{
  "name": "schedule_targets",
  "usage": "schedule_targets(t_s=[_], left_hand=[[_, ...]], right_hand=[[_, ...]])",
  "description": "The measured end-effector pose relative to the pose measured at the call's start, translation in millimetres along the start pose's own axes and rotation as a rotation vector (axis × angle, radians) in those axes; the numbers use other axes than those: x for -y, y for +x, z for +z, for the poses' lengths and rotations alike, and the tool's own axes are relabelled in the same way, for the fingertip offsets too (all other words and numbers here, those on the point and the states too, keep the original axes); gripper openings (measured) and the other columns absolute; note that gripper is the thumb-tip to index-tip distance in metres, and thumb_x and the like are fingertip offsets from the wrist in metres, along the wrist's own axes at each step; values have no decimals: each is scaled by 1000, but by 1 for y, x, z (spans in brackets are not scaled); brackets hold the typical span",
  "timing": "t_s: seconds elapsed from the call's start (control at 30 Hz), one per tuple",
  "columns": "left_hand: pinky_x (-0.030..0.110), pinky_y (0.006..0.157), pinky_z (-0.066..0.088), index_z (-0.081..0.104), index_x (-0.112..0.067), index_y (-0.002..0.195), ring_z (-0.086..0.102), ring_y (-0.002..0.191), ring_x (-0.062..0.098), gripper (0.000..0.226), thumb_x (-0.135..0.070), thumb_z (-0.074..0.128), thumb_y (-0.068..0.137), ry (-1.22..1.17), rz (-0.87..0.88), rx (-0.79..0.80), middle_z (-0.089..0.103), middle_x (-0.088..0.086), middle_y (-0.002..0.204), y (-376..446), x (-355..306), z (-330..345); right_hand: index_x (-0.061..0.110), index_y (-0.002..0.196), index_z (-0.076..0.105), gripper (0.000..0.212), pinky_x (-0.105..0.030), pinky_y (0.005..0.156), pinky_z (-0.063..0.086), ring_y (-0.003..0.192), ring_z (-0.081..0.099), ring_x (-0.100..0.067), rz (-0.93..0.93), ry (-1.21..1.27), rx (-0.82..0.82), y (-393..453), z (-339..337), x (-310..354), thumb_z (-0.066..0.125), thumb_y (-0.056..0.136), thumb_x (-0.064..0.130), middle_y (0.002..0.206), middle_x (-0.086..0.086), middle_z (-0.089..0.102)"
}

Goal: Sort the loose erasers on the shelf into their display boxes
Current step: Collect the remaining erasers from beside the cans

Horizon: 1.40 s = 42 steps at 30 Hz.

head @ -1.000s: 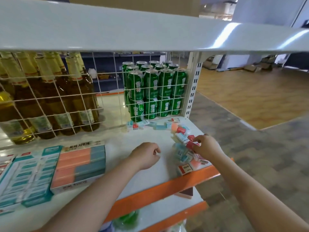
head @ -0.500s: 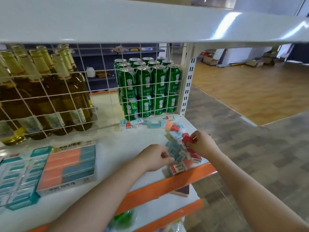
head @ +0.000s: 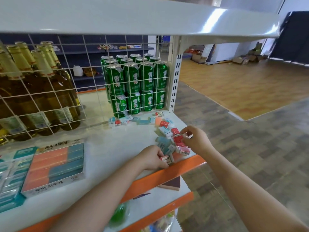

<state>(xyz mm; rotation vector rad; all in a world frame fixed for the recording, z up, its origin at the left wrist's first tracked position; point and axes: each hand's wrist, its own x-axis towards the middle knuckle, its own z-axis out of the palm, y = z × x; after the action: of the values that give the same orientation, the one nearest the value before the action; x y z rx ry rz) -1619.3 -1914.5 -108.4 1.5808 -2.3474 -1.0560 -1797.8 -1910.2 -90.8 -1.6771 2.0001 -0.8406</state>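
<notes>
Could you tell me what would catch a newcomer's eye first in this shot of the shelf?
Probably the two hands at the shelf's right front corner: the left hand grips a red-and-white eraser, and the right hand pinches another from the pile of loose erasers. Behind the white wire grid stand stacked green cans and, further left, amber bottles. At the front left sits an orange-and-teal display box.

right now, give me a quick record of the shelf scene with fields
left hand: left hand pinches a red-labelled eraser at the shelf's front edge
right hand: right hand pinches a red eraser in the pile
loose erasers: loose erasers heaped at the right end, a few more by the wire grid
display boxes: pink-and-blue box and teal box at left
behind grid: green cans, bottles
</notes>
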Motion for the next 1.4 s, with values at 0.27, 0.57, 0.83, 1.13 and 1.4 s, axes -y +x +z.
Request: schedule_targets(t_s=[0.27, 0.57, 0.83, 1.13, 1.4], left_hand=[[26, 63, 37, 53, -19, 73, 50, 77, 17, 17, -18, 67, 83, -102, 6, -195, 54, -3, 77, -2, 16, -10], [24, 73, 42, 63, -10, 99, 55, 83, 17, 13, -11, 63, 86, -289, -47, -378, 60, 0, 89, -10, 40, -27], [26, 82, 45, 65, -6, 104, 58, 90, 20, 20, -2, 58, 86, -359, -69, -437, 65, 8, 101, -14, 47, -31], [31, 88, 47, 64, -11, 100, 61, 92, 24, 21, 2, 56, 86, -495, -109, -488, 66, 10, 101, -23, 59, -36], [21, 62, 40, 62, -12, 111, 53, 73, 16, 21, -9, 52, 92, -446, -126, -589, 54, -3, 77, -38, 77, -42]], right_hand=[[7, 97, 67, 14, -17, 65, 49, 82, 61, -17, -4, 95, 30, 1, 6, 4, 66, 84, 12, 99, -5, 66], [11, 114, 64, 35, -35, 83, 54, 89, 65, -23, -14, 127, 80, 1, 15, 17, 68, 80, 2, 106, -9, 67], [11, 109, 64, 28, -13, 58, 42, 67, 48, -15, -82, 118, 120, -5, 20, 28, 66, 82, 5, 80, -11, 59], [16, 109, 61, 25, -12, 58, 39, 72, 50, -10, -148, 5, 167, -7, 34, 45, 61, 85, 7, 86, 1, 59], [14, 112, 59, 27, -12, 54, 35, 67, 47, -8, -246, -64, 231, -9, 62, 60, 52, 87, 6, 79, 6, 54]])
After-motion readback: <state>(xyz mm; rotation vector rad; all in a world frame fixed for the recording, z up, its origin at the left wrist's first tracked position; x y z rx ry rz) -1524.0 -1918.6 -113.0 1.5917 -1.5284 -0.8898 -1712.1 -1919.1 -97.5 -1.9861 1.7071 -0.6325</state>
